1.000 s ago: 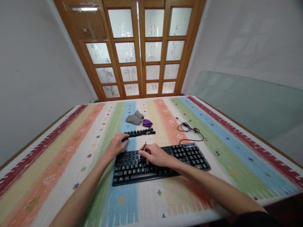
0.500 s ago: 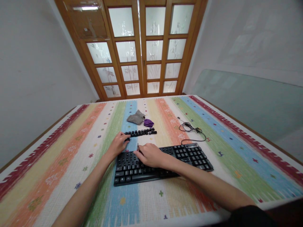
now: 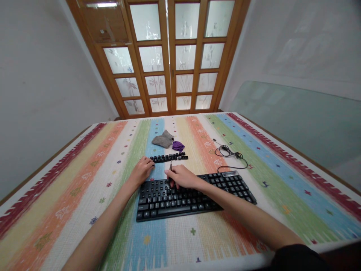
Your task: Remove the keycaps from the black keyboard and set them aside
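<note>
- Since the earlier frame, my right hand (image 3: 180, 176) has shifted a little away from me and to the right, and the thin tool (image 3: 170, 166) in it stands more upright; my left hand (image 3: 141, 170) has hardly moved.
- My right thumb and forefinger are pinching that tool, its upper end poking up above them. Its lower end is hidden by my fingers, so I can't tell whether it touches a key.
- The black keyboard (image 3: 186, 201) lies right below my right fingers, running out to both sides of them, with my right forearm crossing over its right part.
- Just left of those fingertips, the tops in the keyboard's far rows look smaller than the nearer keys.
- My left fingers are bent down at the left end of the loose keycaps (image 3: 166, 157); I can't tell whether they pinch one.
- The keycaps stretch rightward from my left fingers, in a strip just beyond my right hand.
- Past the caps from my fingers lie a grey cloth (image 3: 163, 140) and, near it on the right, a purple bundle (image 3: 178, 146).
- The cable (image 3: 238, 155) lies tangled well to the right of my right fingers, beyond the keyboard, on the striped tablecloth (image 3: 180, 241).
</note>
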`<state>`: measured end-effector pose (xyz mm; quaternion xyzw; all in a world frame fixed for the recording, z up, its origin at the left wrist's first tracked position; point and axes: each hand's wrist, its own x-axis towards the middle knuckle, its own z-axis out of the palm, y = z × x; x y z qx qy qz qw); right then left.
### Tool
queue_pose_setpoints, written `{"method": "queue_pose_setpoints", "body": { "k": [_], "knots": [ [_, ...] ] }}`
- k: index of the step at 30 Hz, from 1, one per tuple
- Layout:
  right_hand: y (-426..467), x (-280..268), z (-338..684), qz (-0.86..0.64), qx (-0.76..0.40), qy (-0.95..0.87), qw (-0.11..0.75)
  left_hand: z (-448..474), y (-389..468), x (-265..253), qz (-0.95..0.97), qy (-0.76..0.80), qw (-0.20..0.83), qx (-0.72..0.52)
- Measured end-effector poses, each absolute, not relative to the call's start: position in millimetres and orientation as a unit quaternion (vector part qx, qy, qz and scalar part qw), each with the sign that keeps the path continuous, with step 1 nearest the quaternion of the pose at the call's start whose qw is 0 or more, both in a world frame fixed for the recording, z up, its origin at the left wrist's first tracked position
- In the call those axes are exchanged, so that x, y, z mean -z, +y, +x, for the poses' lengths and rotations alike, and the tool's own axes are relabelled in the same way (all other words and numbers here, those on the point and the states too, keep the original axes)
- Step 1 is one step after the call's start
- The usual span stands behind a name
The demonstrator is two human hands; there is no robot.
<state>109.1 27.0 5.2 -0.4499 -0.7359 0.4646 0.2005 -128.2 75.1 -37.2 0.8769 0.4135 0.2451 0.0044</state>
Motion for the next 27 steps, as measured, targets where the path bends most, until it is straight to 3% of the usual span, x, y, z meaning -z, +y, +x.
{"method": "queue_pose_setpoints", "body": {
  "k": [9, 12, 19, 27],
  "knots": [
    [25.1, -12.8, 118.9, -0.415, -0.472, -0.724, 0.285, -120.7, 61.8, 28.6, 0.856, 0.428, 0.016, -0.289],
    [24.1, -16.0, 123.0, -0.386, -0.485, -0.719, 0.313, -109.3, 43.7, 18.4, 0.818, 0.451, 0.121, -0.337],
    [19.5, -21.9, 128.1, -0.32, -0.522, -0.695, 0.377, -85.5, 10.3, 4.5, 0.698, 0.393, 0.502, -0.328],
    [20.6, -14.2, 132.2, -0.307, -0.553, -0.672, 0.384, -81.9, 12.5, 3.1, 0.638, 0.356, 0.585, -0.353]
  ]
}}
